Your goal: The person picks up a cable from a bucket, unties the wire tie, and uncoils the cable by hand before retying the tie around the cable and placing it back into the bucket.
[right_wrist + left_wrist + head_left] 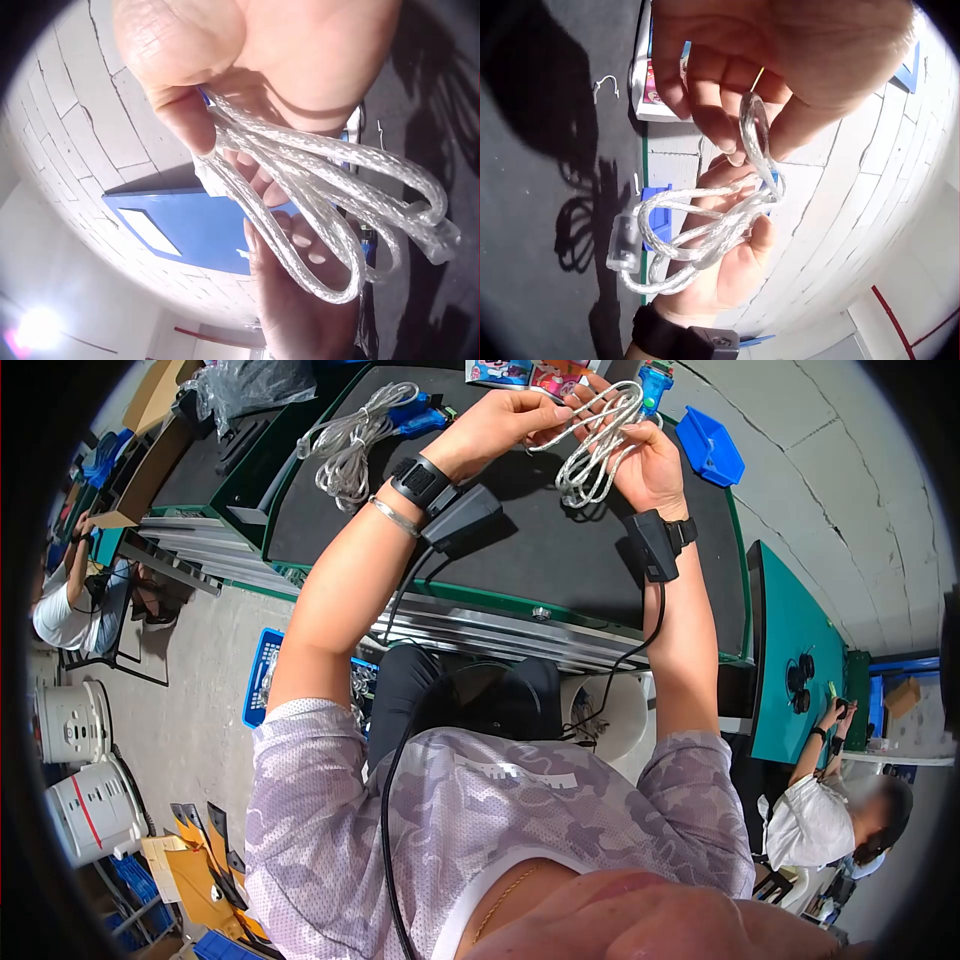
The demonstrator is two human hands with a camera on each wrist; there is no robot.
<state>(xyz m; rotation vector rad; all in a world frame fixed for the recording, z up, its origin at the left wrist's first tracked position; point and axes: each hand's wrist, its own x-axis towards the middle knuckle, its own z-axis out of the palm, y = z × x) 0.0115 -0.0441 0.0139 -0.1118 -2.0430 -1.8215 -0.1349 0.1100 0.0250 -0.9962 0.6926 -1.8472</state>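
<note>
A coiled clear-and-silver braided cable (590, 460) (727, 232) (322, 180) is held up over the dark mat. My right hand (650, 465) (720, 255) (262, 52) grips the coil between thumb and fingers, its loops hanging past the palm. With thumb and fingertips, my left hand (505, 430) (780, 60) (300, 300) pinches a loop at the coil's upper end. A clear plastic sleeve (624, 244) sits on the cable. Beyond my right hand is a blue connector (655, 385); whether it joins this cable, I cannot tell.
Several coiled cables (350, 445) with blue connectors (420, 420) lie at the mat's left. A blue tray (710, 447) sits at its right edge, and printed boxes (530, 374) stand at the back. Below the bench are a blue basket (262, 675) and a white bin (620, 720).
</note>
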